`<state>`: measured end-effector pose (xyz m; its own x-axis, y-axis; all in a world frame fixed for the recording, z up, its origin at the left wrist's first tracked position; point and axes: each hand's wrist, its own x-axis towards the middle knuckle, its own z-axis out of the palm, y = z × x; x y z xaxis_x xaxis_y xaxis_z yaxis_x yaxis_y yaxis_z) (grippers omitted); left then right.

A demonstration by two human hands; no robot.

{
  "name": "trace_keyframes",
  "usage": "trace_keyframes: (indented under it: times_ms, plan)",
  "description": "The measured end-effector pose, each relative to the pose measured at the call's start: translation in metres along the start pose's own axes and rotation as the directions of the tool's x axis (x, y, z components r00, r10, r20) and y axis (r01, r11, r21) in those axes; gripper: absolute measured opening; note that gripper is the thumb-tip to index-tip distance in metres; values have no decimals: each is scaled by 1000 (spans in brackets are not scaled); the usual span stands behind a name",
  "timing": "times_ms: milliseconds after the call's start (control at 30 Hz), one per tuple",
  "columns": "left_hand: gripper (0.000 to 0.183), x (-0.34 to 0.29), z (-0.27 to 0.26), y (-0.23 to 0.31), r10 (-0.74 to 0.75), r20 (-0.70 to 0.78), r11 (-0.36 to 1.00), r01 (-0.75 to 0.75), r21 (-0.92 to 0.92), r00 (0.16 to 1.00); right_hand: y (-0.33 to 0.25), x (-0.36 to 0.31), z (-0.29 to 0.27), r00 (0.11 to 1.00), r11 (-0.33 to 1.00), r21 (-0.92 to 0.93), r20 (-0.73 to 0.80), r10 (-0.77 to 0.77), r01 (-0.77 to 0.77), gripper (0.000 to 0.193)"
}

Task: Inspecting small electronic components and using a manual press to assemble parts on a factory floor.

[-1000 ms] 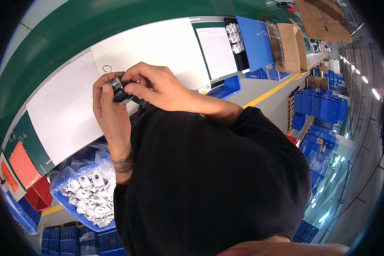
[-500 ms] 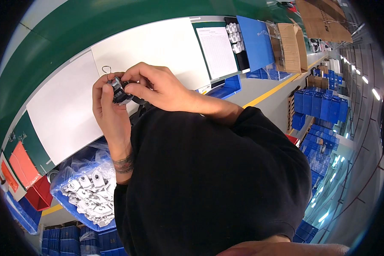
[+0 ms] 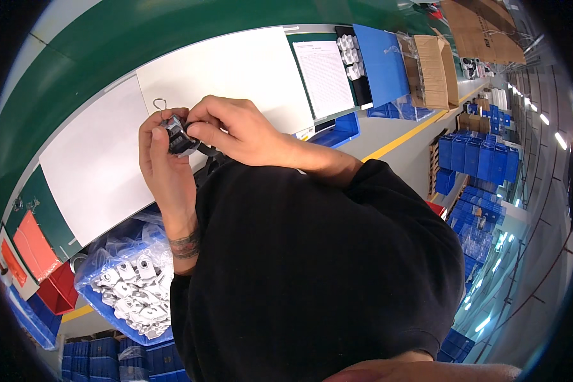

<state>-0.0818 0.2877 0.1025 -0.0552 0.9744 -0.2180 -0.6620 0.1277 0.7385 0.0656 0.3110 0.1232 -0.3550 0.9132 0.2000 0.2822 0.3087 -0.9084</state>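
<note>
In front of my chest, over the table, both hands hold a small black-and-grey device (image 3: 181, 144); its exact kind is unclear. My left hand (image 3: 169, 180) grips it from the left, with the thumb across its side and the fingers curled behind. Thumb and forefinger of my right hand (image 3: 248, 135) pinch at its right edge, and whatever small part lies between them is hidden. A thin wire loop (image 3: 160, 102) sticks up just above the left fingertips. Below the right hand, a dark strap-like piece (image 3: 208, 151) runs from the device toward my shirt.
White sheets (image 3: 229, 70) cover the green tabletop. Toward the right lie a printed form (image 3: 325, 76), white parts (image 3: 350, 56) on a black tray and a blue panel (image 3: 381, 63). A blue bin (image 3: 102, 305) of white plastic parts stands at the lower left, near a red bin (image 3: 58, 290).
The device has turned slightly in my fingers, and my right fingertips have shifted a little along its edge. Both arms stay in place.
</note>
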Motion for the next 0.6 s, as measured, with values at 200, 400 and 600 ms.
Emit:
trace_keyframes:
  times_ms: [200,400,600]
  plan:
    - [25,-1,2,1,-5,4,1000,5,10,1000,0,-1,0,1000,999,-21,2,26,-26,13]
    - [25,-2,2,-1,-13,15,1000,13,18,1000,0,-1,0,1000,997,-74,-11,20,-21,17]
    - [24,-3,0,-1,-20,29,1000,19,11,999,-2,0,-1,1000,995,-95,-8,18,-19,24]
